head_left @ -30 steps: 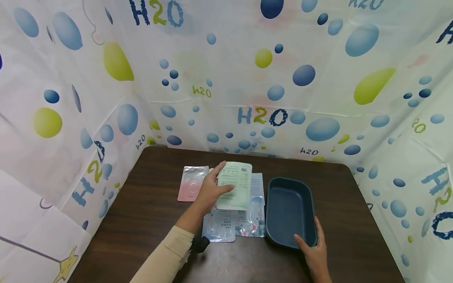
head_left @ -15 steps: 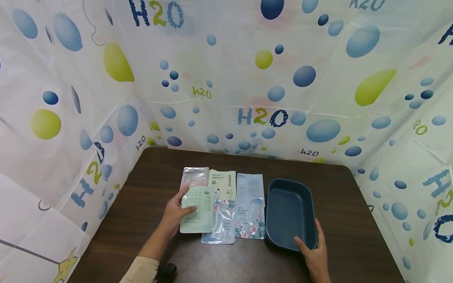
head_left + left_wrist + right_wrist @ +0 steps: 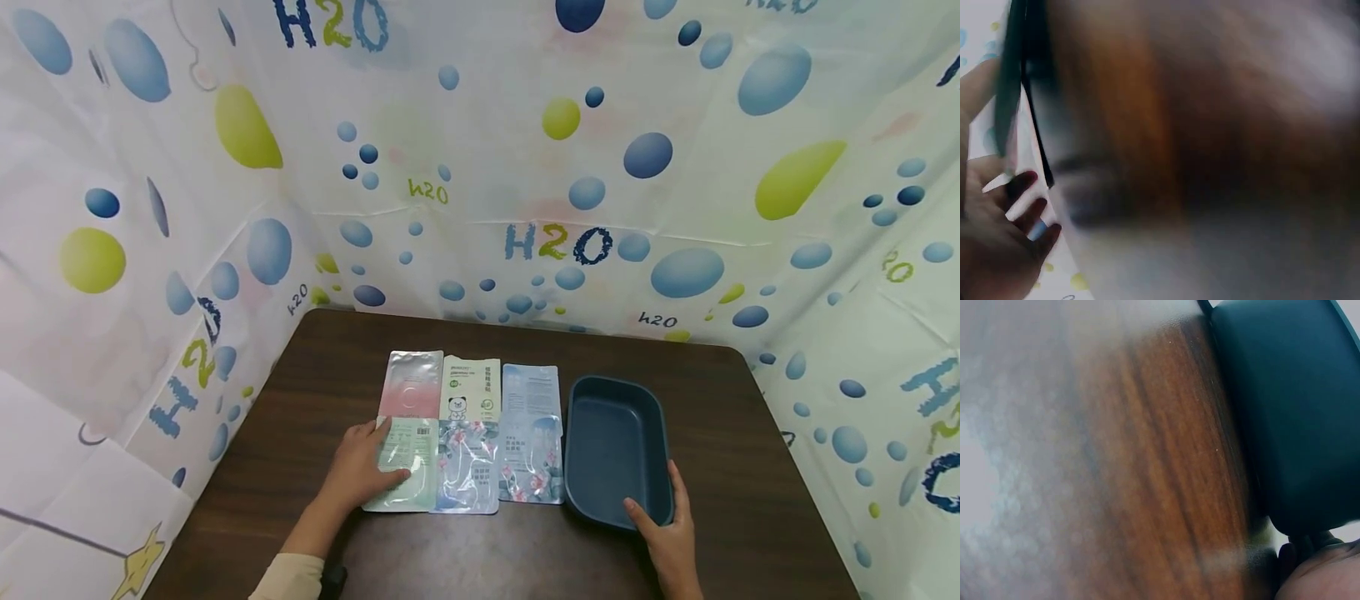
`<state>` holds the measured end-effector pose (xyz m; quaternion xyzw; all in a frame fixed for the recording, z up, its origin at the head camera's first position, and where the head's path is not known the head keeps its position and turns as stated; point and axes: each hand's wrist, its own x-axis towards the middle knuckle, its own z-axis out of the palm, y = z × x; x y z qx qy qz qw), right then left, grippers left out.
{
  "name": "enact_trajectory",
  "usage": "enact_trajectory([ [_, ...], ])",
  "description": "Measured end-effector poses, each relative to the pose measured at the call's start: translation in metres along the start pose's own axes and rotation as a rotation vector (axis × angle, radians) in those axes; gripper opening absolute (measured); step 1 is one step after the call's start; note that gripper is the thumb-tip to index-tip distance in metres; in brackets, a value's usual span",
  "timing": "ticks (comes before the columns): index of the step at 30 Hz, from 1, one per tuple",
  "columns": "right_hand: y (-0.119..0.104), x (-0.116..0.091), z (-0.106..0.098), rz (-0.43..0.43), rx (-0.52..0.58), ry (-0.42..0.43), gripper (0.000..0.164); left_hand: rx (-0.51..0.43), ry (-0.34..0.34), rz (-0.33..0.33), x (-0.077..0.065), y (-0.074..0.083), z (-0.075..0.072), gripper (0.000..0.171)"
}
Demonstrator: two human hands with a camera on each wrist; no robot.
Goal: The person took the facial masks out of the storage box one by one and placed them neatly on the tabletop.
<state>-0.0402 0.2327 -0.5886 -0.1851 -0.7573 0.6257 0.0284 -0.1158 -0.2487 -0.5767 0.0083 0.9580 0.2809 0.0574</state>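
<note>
My left hand (image 3: 356, 473) holds the left side of a light green flat packet (image 3: 418, 450), thumb on its printed face. This packet lies at the front left of two rows of packets. Behind it is a pink and silver packet (image 3: 412, 383); to its right lies a blue floral packet (image 3: 467, 475). My right hand (image 3: 667, 537) grips the near right corner of a dark blue rectangular tray (image 3: 573, 492), thumb over the rim and fingers along the outside. In the left wrist view the hand (image 3: 1004, 250) shows beside a heavy blur. The right wrist view shows the tray's side (image 3: 1297, 425).
A cream packet with a bear drawing (image 3: 471, 383) lies in the back row. Right of it are a pale blue packet (image 3: 529, 387) and another floral packet (image 3: 531, 475), close beside the tray. A bubble-patterned curtain (image 3: 480, 167) surrounds the brown wooden table (image 3: 735, 433).
My left hand has carried the green packet left and toward me, down to the front of the pink one, uncovering the cream packet. My right hand and the tray have stayed in place.
</note>
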Motion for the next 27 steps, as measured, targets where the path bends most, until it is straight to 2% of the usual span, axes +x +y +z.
enact_trajectory([
  [3, 0.000, 0.000, 0.000, 0.003, 0.001, 0.004, 0.105, 0.165, -0.011, 0.043, -0.003, -0.003, 0.003, 0.103],
  [5, 0.000, 0.000, -0.001, 0.003, 0.000, 0.005, 0.105, 0.203, -0.024, 0.052, -0.004, -0.005, 0.005, 0.102],
  [13, -0.003, -0.001, -0.003, 0.011, -0.009, 0.001, 0.104, 0.157, -0.090, 0.016, -0.004, -0.002, 0.002, 0.104],
  [20, -0.005, 0.001, -0.006, 0.022, 0.023, -0.036, 0.086, 0.118, -0.095, 0.011, -0.004, -0.002, 0.001, 0.097],
  [24, -0.012, 0.001, -0.007, 0.032, -0.023, 0.023, 0.082, 0.072, -0.046, 0.024, -0.001, 0.002, -0.003, 0.089],
  [27, -0.026, 0.001, -0.009, -0.018, -0.125, 0.105, 0.078, 0.066, 0.025, 0.064, 0.004, 0.013, -0.010, 0.084],
])
